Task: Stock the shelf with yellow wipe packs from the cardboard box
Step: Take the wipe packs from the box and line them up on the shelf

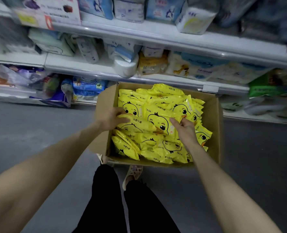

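Cardboard box (pixel 213 118) stands open on the grey floor (pixel 38 132), close against the front of the shelf (pixel 156 79). Contents: yellow wipe packs (pixel 156 148) with a duck print, heaped loosely and filling the box nearly to the rim. Left hand (pixel 111 117) reaches in over the left flap; its grip is closed round the left end of the top pack (pixel 139 123), with the fingers curled over it. Right hand (pixel 184 126) sits on the heap near the centre, fingers curled at the edge of a duck-face pack. Whether this grip has closed on that pack cannot be determined. Shelf tiers above the box carry blurred tissue and wipe packages. One sandal (pixel 133 174) shows just below the box's near wall.
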The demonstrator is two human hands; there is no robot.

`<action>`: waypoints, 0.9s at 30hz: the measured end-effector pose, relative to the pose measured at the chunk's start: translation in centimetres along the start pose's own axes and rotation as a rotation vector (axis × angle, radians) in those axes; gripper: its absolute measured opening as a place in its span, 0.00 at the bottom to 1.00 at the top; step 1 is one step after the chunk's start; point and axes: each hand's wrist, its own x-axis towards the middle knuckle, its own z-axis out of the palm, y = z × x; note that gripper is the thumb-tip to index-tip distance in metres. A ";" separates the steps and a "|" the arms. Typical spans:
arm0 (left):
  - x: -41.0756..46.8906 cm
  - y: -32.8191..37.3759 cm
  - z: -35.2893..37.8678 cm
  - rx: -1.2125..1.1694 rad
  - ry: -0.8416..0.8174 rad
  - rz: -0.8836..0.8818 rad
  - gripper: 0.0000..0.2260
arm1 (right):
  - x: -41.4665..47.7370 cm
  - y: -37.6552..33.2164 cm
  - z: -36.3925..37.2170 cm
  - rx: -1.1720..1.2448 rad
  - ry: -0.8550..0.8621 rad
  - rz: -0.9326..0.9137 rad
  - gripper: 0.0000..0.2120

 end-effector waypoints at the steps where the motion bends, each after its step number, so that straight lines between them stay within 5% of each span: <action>1: -0.8 1.0 -1.1 -0.003 0.023 0.036 0.09 | -0.1 -1.3 -0.2 0.016 0.010 -0.027 0.14; 3: -2.3 3.2 -3.7 -0.008 0.079 0.119 0.08 | -0.4 -4.5 -0.5 0.047 -0.001 -0.078 0.28; 9: -6.9 8.4 -11.8 -0.012 0.295 0.169 0.06 | -1.8 -14.6 -0.7 0.098 -0.052 -0.309 0.31; 15: -12.8 14.6 -20.0 -0.039 0.553 0.310 0.10 | -4.7 -26.0 -0.7 0.137 -0.089 -0.571 0.06; 21: -18.3 19.2 -27.1 -0.033 0.680 0.374 0.09 | -8.3 -35.4 -0.2 0.171 -0.114 -0.758 0.14; 25: -20.7 20.9 -31.0 -0.033 0.722 0.431 0.07 | -10.5 -39.9 0.7 0.218 -0.159 -0.831 0.09; 27: -21.3 21.2 -33.0 -0.025 0.739 0.462 0.06 | -11.1 -41.5 1.5 0.223 -0.133 -0.875 0.19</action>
